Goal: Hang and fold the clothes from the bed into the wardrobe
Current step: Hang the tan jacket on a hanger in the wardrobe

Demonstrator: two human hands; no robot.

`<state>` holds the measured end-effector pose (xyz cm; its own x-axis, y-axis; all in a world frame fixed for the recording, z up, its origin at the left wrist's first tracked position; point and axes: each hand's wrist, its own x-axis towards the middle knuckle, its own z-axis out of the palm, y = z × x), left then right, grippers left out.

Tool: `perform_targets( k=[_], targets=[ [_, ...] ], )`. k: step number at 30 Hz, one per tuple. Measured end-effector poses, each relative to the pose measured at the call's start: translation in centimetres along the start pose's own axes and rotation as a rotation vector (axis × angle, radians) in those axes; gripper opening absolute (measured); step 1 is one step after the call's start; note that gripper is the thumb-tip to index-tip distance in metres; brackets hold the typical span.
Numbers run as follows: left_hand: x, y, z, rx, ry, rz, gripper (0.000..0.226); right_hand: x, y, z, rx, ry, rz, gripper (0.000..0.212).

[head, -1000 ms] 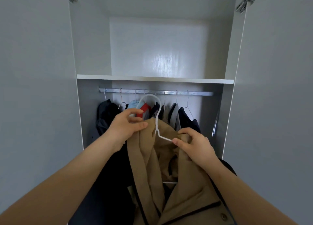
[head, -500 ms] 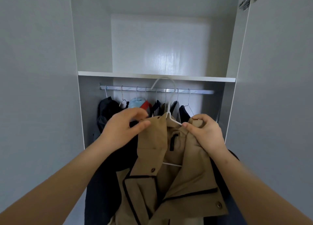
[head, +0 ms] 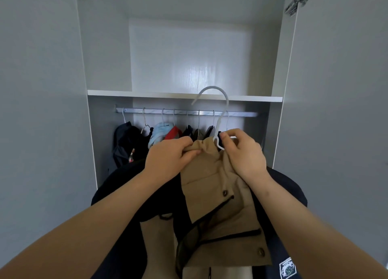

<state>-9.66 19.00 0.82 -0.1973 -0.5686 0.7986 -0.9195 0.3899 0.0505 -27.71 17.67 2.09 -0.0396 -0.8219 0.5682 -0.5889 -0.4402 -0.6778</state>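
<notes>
A tan coat (head: pixel 212 186) with dark trim and buttons hangs on a white hanger (head: pixel 219 119), raised in front of the open wardrobe. My left hand (head: pixel 168 159) grips the bunched collar on the left. My right hand (head: pixel 243 152) pinches the hanger's neck together with the coat's right shoulder. The hanger's hook stands in front of the shelf edge, above the metal rail (head: pixel 189 112), and does not rest on it. A dark garment (head: pixel 130 194) hangs behind and beside the coat, below my hands.
Several garments on hangers fill the rail: dark ones (head: pixel 126 140) at left, a light blue one (head: pixel 159 131), a red one (head: pixel 173 132). A white shelf (head: pixel 147 93) runs above the rail. Open wardrobe doors (head: pixel 39 110) flank both sides.
Both hands have lifted the coat and hanger upward and to the right. The hook rose from below the rail to above it. My left hand closed on the collar.
</notes>
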Motion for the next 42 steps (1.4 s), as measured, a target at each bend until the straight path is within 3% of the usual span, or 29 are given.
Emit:
perform_targets(
  k=[5, 8, 11, 14, 16, 21, 24, 27, 29, 33, 35, 36, 39, 40, 42],
  targets=[
    [-2.0, -2.8, -0.3, 0.154, -0.024, 0.106, 0.043, 0.5, 2.5, -0.8, 0.131, 0.119, 0.112, 0.024],
    [-1.9, -2.2, 0.3, 0.074, -0.210, -0.040, 0.037, 0.3, 3.1, 0.1, 0.129, 0.125, 0.137, 0.023],
    [-1.2, -1.1, 0.1, 0.160, -0.334, -0.109, 0.049, 0.2, 3.4, 0.7, 0.159, 0.124, 0.132, 0.021],
    [-1.5, -1.0, 0.8, 0.254, -0.330, -0.005, 0.047, -0.1, 3.7, 1.2, 0.170, 0.101, 0.111, 0.019],
    [-1.8, -0.5, 1.6, 0.155, -0.361, 0.037, 0.035, -0.3, 3.8, 1.6, 0.189, 0.079, 0.082, 0.017],
    [-1.4, -0.4, 2.1, -0.023, -0.190, -0.130, 0.040, 0.2, 3.3, 0.4, 0.303, 0.026, 0.001, 0.006],
    [-0.7, -1.3, 1.6, -0.006, -0.146, -0.259, 0.036, 0.5, 4.1, -0.8, 0.235, 0.015, 0.067, 0.017],
    [0.2, -1.6, 1.5, -0.006, -0.085, -0.333, 0.036, -0.7, 4.1, -1.1, 0.210, -0.214, 0.242, 0.025],
    [0.8, -1.3, 1.6, 0.001, -0.075, -0.322, 0.039, -1.0, 4.0, -0.8, 0.196, -0.358, 0.237, 0.013],
    [0.9, -0.6, 1.8, 0.182, -0.116, -0.258, 0.031, 0.7, 3.0, -2.0, 0.206, -0.076, 0.156, 0.027],
    [0.7, -0.5, 1.9, 0.209, -0.116, -0.267, 0.032, 0.8, 1.8, -2.3, 0.240, -0.032, 0.159, 0.027],
    [0.6, -0.3, 2.1, 0.184, -0.103, -0.282, 0.032, 0.5, 1.3, -2.2, 0.301, -0.092, 0.170, 0.027],
    [0.8, 0.0, 2.2, 0.120, -0.055, -0.310, 0.031, -1.1, -0.4, -1.0, 0.555, -0.535, 0.286, 0.016],
    [0.8, 0.1, 2.1, 0.112, -0.040, -0.293, 0.031, -1.3, -0.3, -0.8, 0.557, -0.594, 0.278, 0.012],
    [0.7, -0.2, 1.7, 0.086, -0.012, -0.249, 0.034, -0.7, 0.9, -0.5, 0.471, -0.419, 0.139, 0.019]
  ],
)
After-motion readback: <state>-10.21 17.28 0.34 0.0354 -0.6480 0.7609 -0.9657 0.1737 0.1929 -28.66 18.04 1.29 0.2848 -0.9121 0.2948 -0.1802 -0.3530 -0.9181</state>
